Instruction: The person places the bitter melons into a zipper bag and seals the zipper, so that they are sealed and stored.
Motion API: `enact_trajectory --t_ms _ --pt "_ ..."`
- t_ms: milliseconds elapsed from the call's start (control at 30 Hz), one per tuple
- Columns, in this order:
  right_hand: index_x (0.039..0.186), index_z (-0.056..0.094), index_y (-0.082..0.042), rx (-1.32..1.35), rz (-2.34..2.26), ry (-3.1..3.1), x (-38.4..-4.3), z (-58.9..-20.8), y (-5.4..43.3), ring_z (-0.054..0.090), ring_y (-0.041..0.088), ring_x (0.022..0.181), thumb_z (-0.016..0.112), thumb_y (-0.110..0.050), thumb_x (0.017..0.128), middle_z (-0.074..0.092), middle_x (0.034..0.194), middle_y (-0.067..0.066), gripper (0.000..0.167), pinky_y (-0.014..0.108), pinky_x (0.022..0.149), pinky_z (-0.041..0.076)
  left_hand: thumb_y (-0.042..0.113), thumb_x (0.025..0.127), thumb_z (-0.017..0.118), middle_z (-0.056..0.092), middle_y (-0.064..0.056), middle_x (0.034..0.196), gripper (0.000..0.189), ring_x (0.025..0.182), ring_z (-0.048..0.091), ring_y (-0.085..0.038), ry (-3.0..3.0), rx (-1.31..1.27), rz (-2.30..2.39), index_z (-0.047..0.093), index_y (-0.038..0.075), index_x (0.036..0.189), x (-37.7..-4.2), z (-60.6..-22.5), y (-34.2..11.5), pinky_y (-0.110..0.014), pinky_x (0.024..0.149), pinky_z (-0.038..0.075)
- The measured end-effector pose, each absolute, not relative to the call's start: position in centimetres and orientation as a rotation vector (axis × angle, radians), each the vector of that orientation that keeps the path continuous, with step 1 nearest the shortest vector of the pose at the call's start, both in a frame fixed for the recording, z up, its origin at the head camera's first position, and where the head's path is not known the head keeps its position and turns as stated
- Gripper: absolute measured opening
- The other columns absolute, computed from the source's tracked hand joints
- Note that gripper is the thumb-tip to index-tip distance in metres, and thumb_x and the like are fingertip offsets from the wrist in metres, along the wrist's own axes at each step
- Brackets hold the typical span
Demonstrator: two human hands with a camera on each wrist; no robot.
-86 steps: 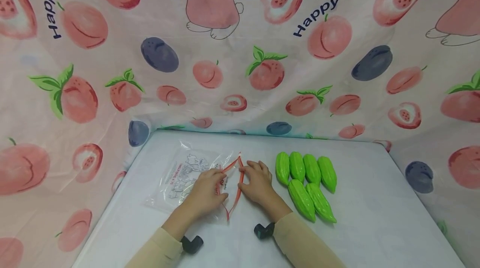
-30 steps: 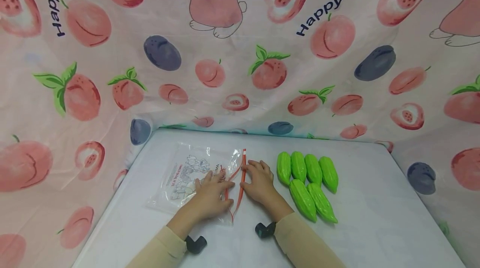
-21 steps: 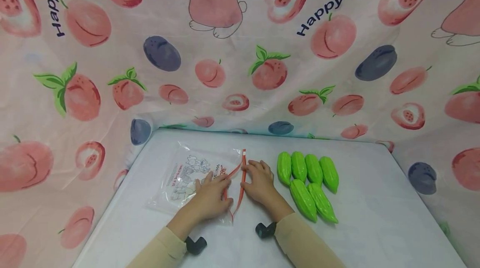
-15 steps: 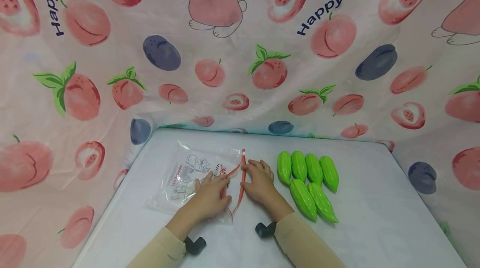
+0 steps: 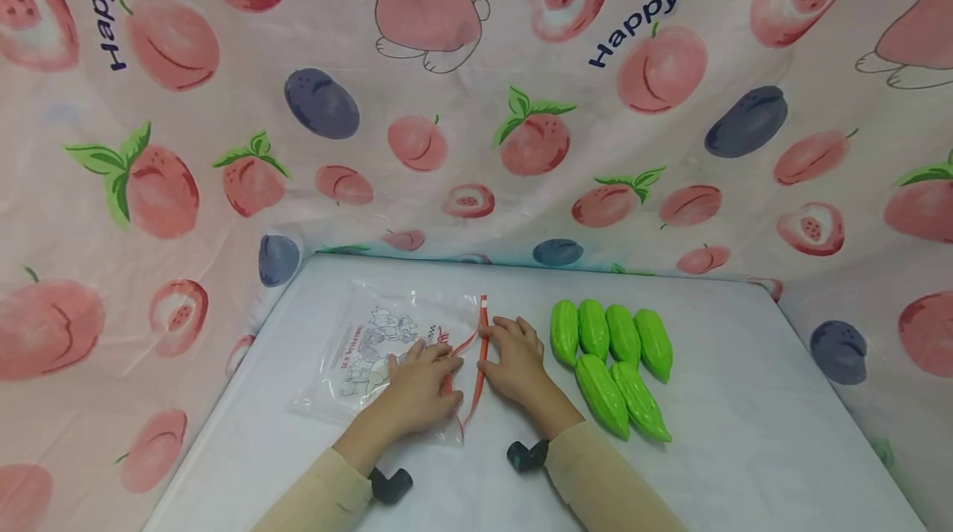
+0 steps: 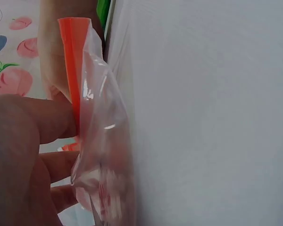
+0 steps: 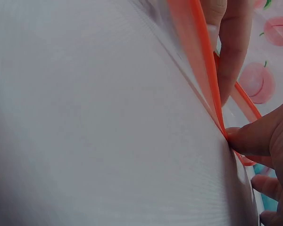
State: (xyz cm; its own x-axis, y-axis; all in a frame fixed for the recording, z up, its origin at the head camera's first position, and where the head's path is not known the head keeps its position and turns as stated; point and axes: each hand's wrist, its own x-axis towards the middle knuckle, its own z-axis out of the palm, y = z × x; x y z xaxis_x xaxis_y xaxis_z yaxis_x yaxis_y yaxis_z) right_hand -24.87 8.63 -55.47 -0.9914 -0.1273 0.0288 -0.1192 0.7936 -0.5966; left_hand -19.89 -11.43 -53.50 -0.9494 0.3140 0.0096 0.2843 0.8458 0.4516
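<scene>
A clear zip bag [image 5: 350,342] with printed drawings and lettering lies flat left of the middle, its orange-edged mouth parted and facing right. My left hand [image 5: 417,391] lies over the bag near the mouth, pinching the nearer lip between thumb and fingers; in the left wrist view, the thumb [image 6: 56,120] presses on the orange strip [image 6: 73,61]. My right hand [image 5: 517,362] pinches the opposite lip; the right wrist view shows its thumb [image 7: 252,139] on the orange edge [image 7: 210,61]. Several bright green ridged vegetables, like toy bitter gourds [image 5: 601,396], rest right of my right hand.
All of this is on a white-covered table [image 5: 744,400]. A fruit-printed cloth [image 5: 476,127] hangs behind the table and along both sides. Black wrist devices [image 5: 390,484] sit at both sleeve cuffs.
Since the earliest frame, the bag and my left hand have shifted slightly right, and the left fingers have spread. Over the last second only small left finger movements show. The gourds stay put.
</scene>
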Motion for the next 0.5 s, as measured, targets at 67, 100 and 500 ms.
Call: enact_trajectory --t_ms 67,100,500 --pt "0.136 0.071 -0.023 -0.205 -0.976 2.967 -24.9 -55.5 8.66 0.022 0.043 0.163 0.085 -0.027 0.09 0.048 0.166 0.007 0.048 0.071 0.128 0.018 0.042 0.094 0.076 0.052 -0.009 0.164 0.057 0.159 0.029 -0.055 2.948 0.472 0.68 0.068 0.024 0.147 -19.87 -53.5 -11.26 -0.094 0.112 0.014" --pt "0.136 0.071 -0.023 -0.205 -0.968 2.97 -24.92 -55.52 8.67 0.022 0.043 0.163 0.085 -0.027 0.09 0.048 0.166 0.007 0.048 0.071 0.128 0.018 0.044 0.095 0.075 0.05 -0.009 0.166 0.058 0.16 0.027 -0.056 2.942 0.468 0.663 0.066 0.025 0.149 -19.85 -53.49 -11.18 -0.094 0.113 0.013" --pt "0.136 0.071 -0.024 -0.198 -0.964 2.976 -24.92 -55.65 8.6 0.023 0.042 0.163 0.085 -0.027 0.09 0.049 0.166 0.006 0.048 0.071 0.128 0.018 0.047 0.096 0.073 0.045 -0.011 0.168 0.068 0.162 0.022 -0.054 2.929 0.452 0.636 0.059 0.016 0.155 -19.62 -53.41 -10.95 -0.092 0.115 0.009"
